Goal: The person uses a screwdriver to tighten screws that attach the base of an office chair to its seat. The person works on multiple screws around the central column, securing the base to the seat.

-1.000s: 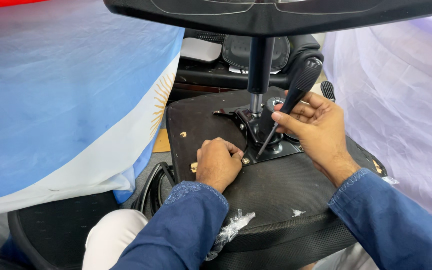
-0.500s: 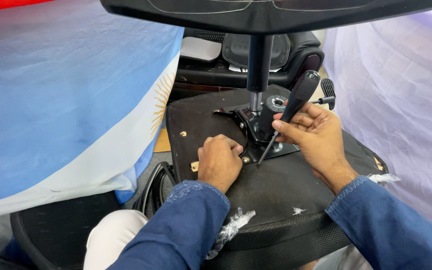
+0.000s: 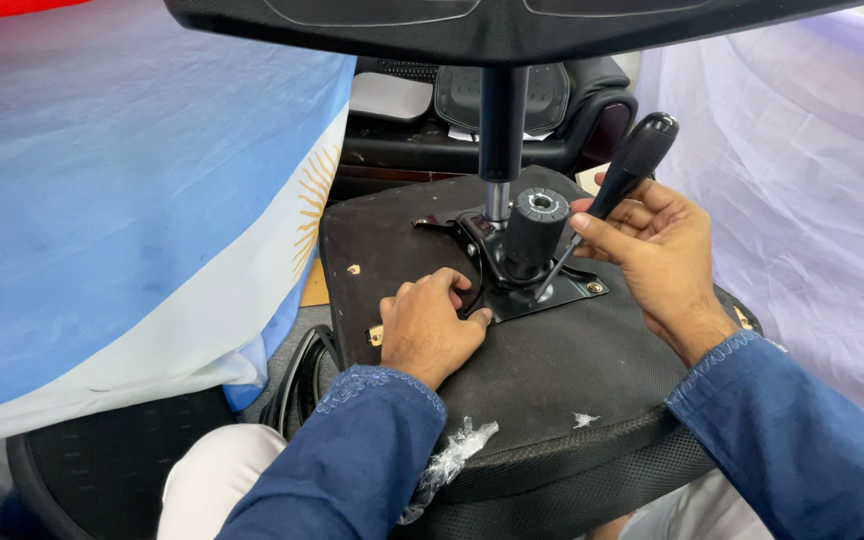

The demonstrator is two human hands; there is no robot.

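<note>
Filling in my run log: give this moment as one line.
left hand: pressing plate | right hand: holding screwdriver, tip at plate | seat: upside down

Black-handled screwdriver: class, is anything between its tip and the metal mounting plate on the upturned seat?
Nothing visible. The black-handled screwdriver in the right hand slants down beside the black cylinder to the metal mounting plate.

Metal plate (image 3: 537, 290) on upturned seat (image 3: 552, 370)
</note>
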